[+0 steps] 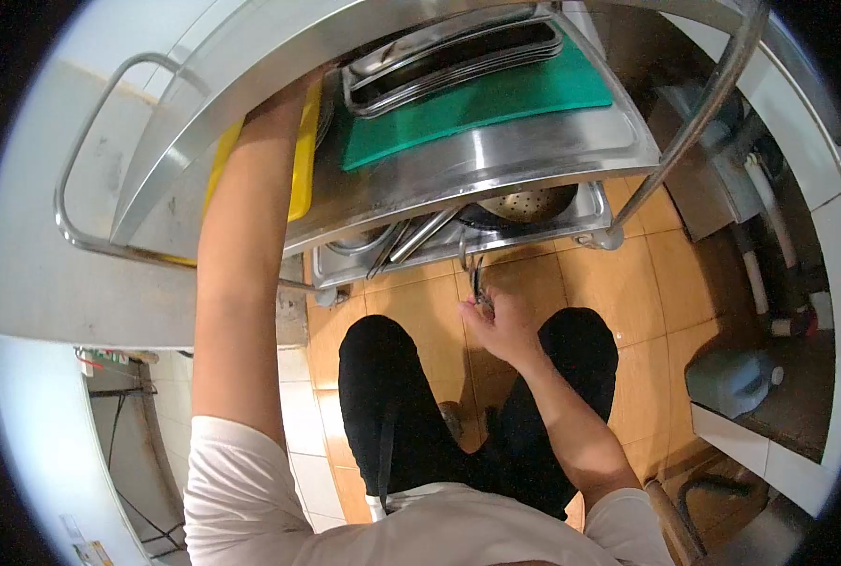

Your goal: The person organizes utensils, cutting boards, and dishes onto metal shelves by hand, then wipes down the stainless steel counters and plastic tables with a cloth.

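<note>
My left arm (246, 208) reaches in under the top shelf of a steel trolley, over a yellow board (304, 170). The left hand itself is hidden behind the shelf edge. My right hand (503, 325) is closed in front of the lower shelf, above my knees. A dark, thin metal utensil with a looped end (476, 274) sticks up from its fingers; I cannot tell its exact kind. On the middle shelf, a green cutting board (477, 111) lies under a stack of long metal trays (458, 71), to the right of my left forearm.
The trolley's lower shelf (420, 259) holds a perforated metal strainer (529, 203), a dark pan and several long-handled utensils. A curved steel handle (72, 179) juts out at left, and a trolley leg (689, 141) stands at right. A plastic jug (733, 382) sits at far right.
</note>
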Available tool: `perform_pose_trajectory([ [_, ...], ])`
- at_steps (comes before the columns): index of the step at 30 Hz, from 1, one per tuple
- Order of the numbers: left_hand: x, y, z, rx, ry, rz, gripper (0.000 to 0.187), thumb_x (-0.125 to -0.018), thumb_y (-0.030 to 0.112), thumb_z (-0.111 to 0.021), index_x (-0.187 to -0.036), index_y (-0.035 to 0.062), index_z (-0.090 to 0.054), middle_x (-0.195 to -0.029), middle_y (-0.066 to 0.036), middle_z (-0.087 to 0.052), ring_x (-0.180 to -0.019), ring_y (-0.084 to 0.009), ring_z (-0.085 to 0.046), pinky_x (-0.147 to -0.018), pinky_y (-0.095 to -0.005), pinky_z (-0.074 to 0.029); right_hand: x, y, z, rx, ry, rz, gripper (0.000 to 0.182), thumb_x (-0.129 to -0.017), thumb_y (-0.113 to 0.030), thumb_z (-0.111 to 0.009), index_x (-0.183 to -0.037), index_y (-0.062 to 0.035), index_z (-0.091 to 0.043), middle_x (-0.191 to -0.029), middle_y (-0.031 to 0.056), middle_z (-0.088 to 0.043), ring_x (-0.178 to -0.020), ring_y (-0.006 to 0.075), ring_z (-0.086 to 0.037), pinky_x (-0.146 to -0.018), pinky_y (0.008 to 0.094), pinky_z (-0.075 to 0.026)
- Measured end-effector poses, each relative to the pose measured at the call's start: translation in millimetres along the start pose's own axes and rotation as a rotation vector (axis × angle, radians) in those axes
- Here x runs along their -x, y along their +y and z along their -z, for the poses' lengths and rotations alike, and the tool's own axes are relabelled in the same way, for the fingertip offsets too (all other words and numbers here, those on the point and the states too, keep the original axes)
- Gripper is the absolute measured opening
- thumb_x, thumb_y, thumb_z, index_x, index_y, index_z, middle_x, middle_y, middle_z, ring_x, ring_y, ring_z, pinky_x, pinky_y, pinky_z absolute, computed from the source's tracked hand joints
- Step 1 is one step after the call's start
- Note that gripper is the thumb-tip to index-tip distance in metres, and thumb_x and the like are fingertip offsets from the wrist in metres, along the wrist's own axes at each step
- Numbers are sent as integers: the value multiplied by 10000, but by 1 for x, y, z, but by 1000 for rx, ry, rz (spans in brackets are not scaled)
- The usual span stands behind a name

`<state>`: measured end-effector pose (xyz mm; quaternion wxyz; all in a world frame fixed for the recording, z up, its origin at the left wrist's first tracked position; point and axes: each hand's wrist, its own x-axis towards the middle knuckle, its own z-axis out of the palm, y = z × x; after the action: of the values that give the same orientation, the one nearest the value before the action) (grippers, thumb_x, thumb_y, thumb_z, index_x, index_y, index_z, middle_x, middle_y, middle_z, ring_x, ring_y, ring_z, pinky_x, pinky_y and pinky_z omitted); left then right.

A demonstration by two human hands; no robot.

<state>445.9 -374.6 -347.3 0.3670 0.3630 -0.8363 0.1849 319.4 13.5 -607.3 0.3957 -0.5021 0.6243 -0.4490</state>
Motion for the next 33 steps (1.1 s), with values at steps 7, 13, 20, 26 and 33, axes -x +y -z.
perform_pose_trajectory([
  [7,35,-22,12,71,-153,77,272,-956,239,-599,-1118,24,-637,-1094,-110,-664,-1033,-212,-621,-921,-347,-486,-5,23,-3,80,34,32,344,-889,-373,-684,-909,-32,-643,-633,98,-594,-574,249,-593,-551,394,-455],
  [13,166,60,97,545,-90,53,95,-893,28,-598,-946,-6,-668,-878,-99,-708,-745,-183,-653,-700,-288,-520,-12,32,3,73,22,-1,423,-917,-409,-653,-810,0,-648,-623,133,-604,-556,269,-589,-528,432,-422],
  [20,360,174,54,978,-649,442,438,-903,249,-711,-1264,36,-584,-915,-86,-688,-837,-207,-659,-765,-332,-520,-16,29,-9,182,-35,-7,352,-903,-349,-652,-806,-11,-668,-605,174,-610,-546,381,-596,-533,462,-441],
  [26,381,218,9,1353,-564,944,323,-1036,233,-540,-1228,-25,-571,-1013,-99,-690,-943,-139,-615,-845,-317,-506,-10,11,-33,250,-121,182,281,-836,-163,-667,-1069,-10,-629,-979,231,-664,-933,417,-632,-787,465,-516],
  [33,367,168,-9,1473,-888,771,392,-976,251,-623,-1255,-12,-541,-1167,-131,-672,-1047,-236,-634,-947,-395,-499,-9,20,-35,-282,-284,-66,260,-916,-198,-639,-1061,12,-592,-960,108,-622,-910,229,-587,-761,389,-471],
])
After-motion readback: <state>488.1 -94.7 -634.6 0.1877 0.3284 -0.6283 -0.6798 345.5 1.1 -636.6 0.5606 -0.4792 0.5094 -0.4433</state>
